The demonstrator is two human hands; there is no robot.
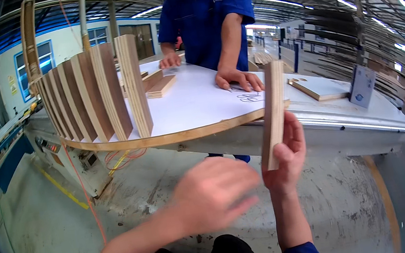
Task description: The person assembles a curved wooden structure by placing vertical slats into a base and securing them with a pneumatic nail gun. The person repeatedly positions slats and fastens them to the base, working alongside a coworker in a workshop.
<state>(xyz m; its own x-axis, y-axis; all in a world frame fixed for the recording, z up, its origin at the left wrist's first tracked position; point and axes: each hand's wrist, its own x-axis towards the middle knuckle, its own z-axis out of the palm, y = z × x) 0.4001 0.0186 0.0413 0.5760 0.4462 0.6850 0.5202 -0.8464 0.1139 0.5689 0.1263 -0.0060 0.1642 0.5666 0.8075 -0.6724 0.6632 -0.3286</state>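
Note:
My right hand (288, 153) grips the lower end of a plywood strip (272, 111), which stands nearly upright in front of the table edge. My left hand (217, 192) is beside it, just left of the strip's bottom end and apart from it. Motion smears its fingers, so their pose is unclear. On the white tabletop (189, 105), a row of several upright plywood strips (87, 96) lines the left rim. The nearest strip (134, 87) stands a little apart from the others.
Across the table a person in a blue shirt (207, 21) rests both hands on the white surface. Short wooden blocks (161, 86) lie near that person. At right are a flat board (320, 89) and a small upright box (362, 86). A red hose (83, 186) hangs at left.

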